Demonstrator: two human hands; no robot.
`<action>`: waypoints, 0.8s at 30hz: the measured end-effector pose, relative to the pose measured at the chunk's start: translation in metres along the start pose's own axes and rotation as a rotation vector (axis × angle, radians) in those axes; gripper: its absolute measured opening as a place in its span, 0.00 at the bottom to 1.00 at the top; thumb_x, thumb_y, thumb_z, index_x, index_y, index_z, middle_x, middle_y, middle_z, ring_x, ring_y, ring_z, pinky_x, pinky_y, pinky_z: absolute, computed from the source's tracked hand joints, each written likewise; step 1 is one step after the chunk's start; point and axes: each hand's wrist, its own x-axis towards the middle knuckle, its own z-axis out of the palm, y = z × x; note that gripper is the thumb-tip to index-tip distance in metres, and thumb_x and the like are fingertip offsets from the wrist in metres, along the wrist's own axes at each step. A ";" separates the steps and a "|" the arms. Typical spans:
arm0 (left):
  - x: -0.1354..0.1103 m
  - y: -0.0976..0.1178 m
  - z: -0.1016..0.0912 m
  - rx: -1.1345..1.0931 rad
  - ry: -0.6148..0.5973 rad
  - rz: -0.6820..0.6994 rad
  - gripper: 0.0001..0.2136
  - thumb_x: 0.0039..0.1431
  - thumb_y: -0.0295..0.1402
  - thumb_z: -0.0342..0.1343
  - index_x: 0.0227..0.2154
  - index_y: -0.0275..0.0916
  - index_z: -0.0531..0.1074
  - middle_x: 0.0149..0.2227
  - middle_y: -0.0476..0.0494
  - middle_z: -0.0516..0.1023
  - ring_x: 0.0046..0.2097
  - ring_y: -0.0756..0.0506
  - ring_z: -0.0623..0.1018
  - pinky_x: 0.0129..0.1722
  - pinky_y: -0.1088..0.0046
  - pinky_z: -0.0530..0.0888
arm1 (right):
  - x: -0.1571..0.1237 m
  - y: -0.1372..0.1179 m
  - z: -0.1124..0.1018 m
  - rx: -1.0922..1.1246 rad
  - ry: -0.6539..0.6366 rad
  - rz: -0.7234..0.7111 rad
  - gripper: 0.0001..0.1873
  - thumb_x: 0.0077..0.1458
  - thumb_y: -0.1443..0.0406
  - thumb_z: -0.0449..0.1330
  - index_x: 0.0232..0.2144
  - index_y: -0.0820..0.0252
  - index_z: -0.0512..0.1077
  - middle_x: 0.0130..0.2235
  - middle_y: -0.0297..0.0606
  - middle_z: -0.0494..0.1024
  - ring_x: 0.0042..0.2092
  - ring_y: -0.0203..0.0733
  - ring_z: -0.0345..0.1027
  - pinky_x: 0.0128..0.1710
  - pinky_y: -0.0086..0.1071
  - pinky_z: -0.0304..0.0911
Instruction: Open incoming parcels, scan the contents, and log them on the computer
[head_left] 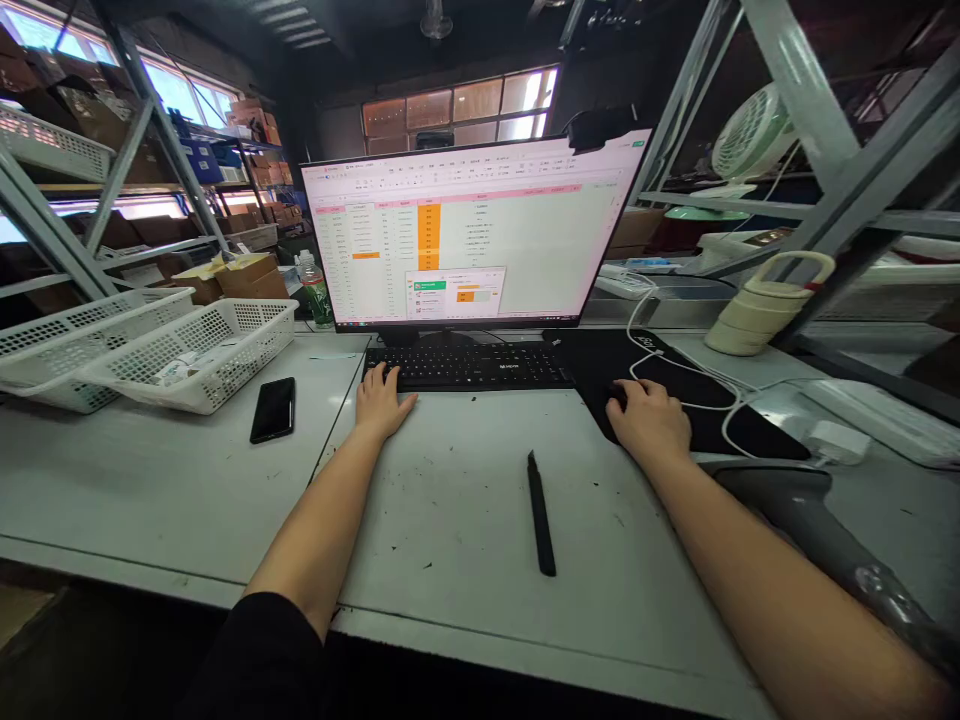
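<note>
1. A wide bare stretch of the pale grey tabletop (450, 480) is lying open between the left hand (382, 400) and the right hand (649, 420), which is cupping a black computer mouse (616, 397).
2. A slim black pen (541, 515) is lying across the middle of that stretch.
3. The black keyboard (469, 365) and the wide flat monitor (465, 235) are closing off the far side.
4. On the left, a black smartphone (273, 408) is lying flat, and white perforated plastic baskets (187, 355) are blocking the space behind it.
5. On the right, a looped white cable (720, 400) and a grey handheld scanner (817, 530) are crowding the surface.
</note>
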 end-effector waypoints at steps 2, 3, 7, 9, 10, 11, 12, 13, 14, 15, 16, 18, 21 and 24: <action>0.000 0.000 0.001 -0.010 0.005 0.001 0.31 0.64 0.47 0.55 0.66 0.39 0.62 0.70 0.31 0.57 0.71 0.31 0.57 0.68 0.50 0.58 | -0.001 0.000 0.000 -0.007 0.013 -0.002 0.26 0.64 0.59 0.48 0.57 0.63 0.74 0.60 0.56 0.70 0.52 0.63 0.68 0.46 0.50 0.65; 0.000 0.000 0.001 -0.016 0.007 0.002 0.31 0.64 0.47 0.55 0.66 0.39 0.62 0.70 0.31 0.57 0.71 0.31 0.57 0.68 0.50 0.58 | -0.001 0.000 0.000 -0.011 0.017 0.002 0.26 0.64 0.59 0.49 0.56 0.63 0.74 0.60 0.56 0.70 0.52 0.63 0.68 0.46 0.50 0.65; 0.001 -0.001 0.003 -0.046 0.026 -0.004 0.31 0.63 0.45 0.56 0.66 0.38 0.62 0.70 0.31 0.58 0.71 0.31 0.56 0.69 0.51 0.56 | -0.003 -0.002 -0.004 -0.022 0.007 0.030 0.25 0.65 0.60 0.48 0.56 0.63 0.74 0.61 0.55 0.69 0.53 0.63 0.68 0.47 0.50 0.65; 0.001 -0.002 0.002 -0.065 0.041 -0.018 0.32 0.64 0.44 0.56 0.67 0.37 0.59 0.70 0.31 0.57 0.71 0.32 0.56 0.70 0.53 0.57 | -0.004 -0.003 -0.005 -0.030 -0.010 0.041 0.24 0.66 0.60 0.48 0.57 0.62 0.74 0.62 0.54 0.69 0.54 0.62 0.68 0.48 0.49 0.65; 0.002 -0.003 0.001 -0.073 0.047 -0.028 0.32 0.65 0.44 0.55 0.68 0.36 0.58 0.70 0.31 0.56 0.71 0.33 0.56 0.69 0.54 0.57 | -0.004 -0.004 -0.006 -0.034 -0.018 0.043 0.24 0.66 0.60 0.48 0.57 0.62 0.73 0.62 0.54 0.68 0.55 0.62 0.67 0.48 0.49 0.65; 0.002 -0.003 0.001 -0.080 0.051 -0.040 0.32 0.65 0.44 0.54 0.68 0.36 0.56 0.70 0.31 0.56 0.71 0.34 0.56 0.69 0.56 0.59 | -0.004 -0.003 -0.006 -0.036 -0.024 0.044 0.24 0.66 0.60 0.49 0.58 0.62 0.73 0.62 0.54 0.68 0.55 0.62 0.67 0.48 0.49 0.65; 0.003 -0.004 0.000 -0.085 0.052 -0.053 0.33 0.66 0.44 0.54 0.69 0.36 0.55 0.70 0.31 0.55 0.71 0.34 0.57 0.69 0.56 0.60 | -0.003 -0.003 -0.006 -0.036 -0.027 0.043 0.24 0.66 0.60 0.49 0.58 0.62 0.73 0.62 0.54 0.68 0.55 0.62 0.67 0.48 0.49 0.65; 0.003 -0.003 0.000 -0.087 0.050 -0.068 0.34 0.66 0.44 0.54 0.69 0.35 0.54 0.71 0.30 0.55 0.71 0.34 0.57 0.68 0.56 0.61 | -0.003 -0.003 -0.006 -0.033 -0.027 0.041 0.24 0.66 0.60 0.49 0.58 0.62 0.72 0.62 0.55 0.68 0.55 0.62 0.67 0.48 0.49 0.65; 0.004 -0.003 0.000 -0.087 0.046 -0.083 0.35 0.66 0.45 0.54 0.70 0.35 0.52 0.71 0.29 0.54 0.71 0.34 0.57 0.68 0.56 0.62 | -0.003 -0.002 -0.005 -0.027 -0.025 0.039 0.24 0.66 0.60 0.49 0.58 0.62 0.72 0.62 0.55 0.68 0.55 0.62 0.67 0.48 0.49 0.65; 0.005 -0.002 0.000 -0.085 0.040 -0.096 0.36 0.65 0.46 0.54 0.70 0.34 0.51 0.71 0.28 0.53 0.71 0.33 0.57 0.67 0.56 0.62 | -0.003 -0.001 -0.004 -0.020 -0.022 0.039 0.24 0.66 0.60 0.50 0.58 0.62 0.72 0.62 0.56 0.68 0.55 0.63 0.67 0.48 0.50 0.65; 0.005 0.000 0.000 -0.080 0.034 -0.105 0.38 0.65 0.47 0.55 0.70 0.33 0.51 0.71 0.27 0.52 0.71 0.32 0.56 0.67 0.55 0.62 | -0.003 -0.001 -0.003 -0.012 -0.018 0.039 0.24 0.66 0.60 0.50 0.58 0.62 0.72 0.62 0.56 0.67 0.55 0.63 0.66 0.48 0.50 0.65; 0.006 0.004 0.001 -0.068 0.016 -0.102 0.40 0.62 0.49 0.57 0.69 0.32 0.52 0.72 0.26 0.50 0.71 0.31 0.56 0.68 0.54 0.60 | -0.002 0.000 -0.001 0.003 -0.011 0.039 0.24 0.65 0.60 0.51 0.58 0.63 0.72 0.62 0.58 0.68 0.55 0.64 0.66 0.48 0.52 0.64; 0.005 0.012 0.003 -0.049 -0.020 -0.062 0.39 0.59 0.54 0.59 0.67 0.38 0.58 0.74 0.31 0.48 0.71 0.28 0.55 0.69 0.49 0.58 | -0.001 0.002 0.002 0.020 0.000 0.037 0.25 0.64 0.60 0.52 0.59 0.63 0.71 0.61 0.60 0.68 0.54 0.64 0.66 0.48 0.53 0.64; 0.004 0.016 0.002 -0.019 -0.088 -0.032 0.38 0.58 0.59 0.57 0.66 0.45 0.61 0.75 0.36 0.43 0.72 0.25 0.51 0.67 0.41 0.56 | -0.001 0.002 0.002 0.023 -0.005 0.038 0.26 0.63 0.58 0.52 0.60 0.64 0.69 0.61 0.59 0.68 0.54 0.63 0.65 0.47 0.52 0.63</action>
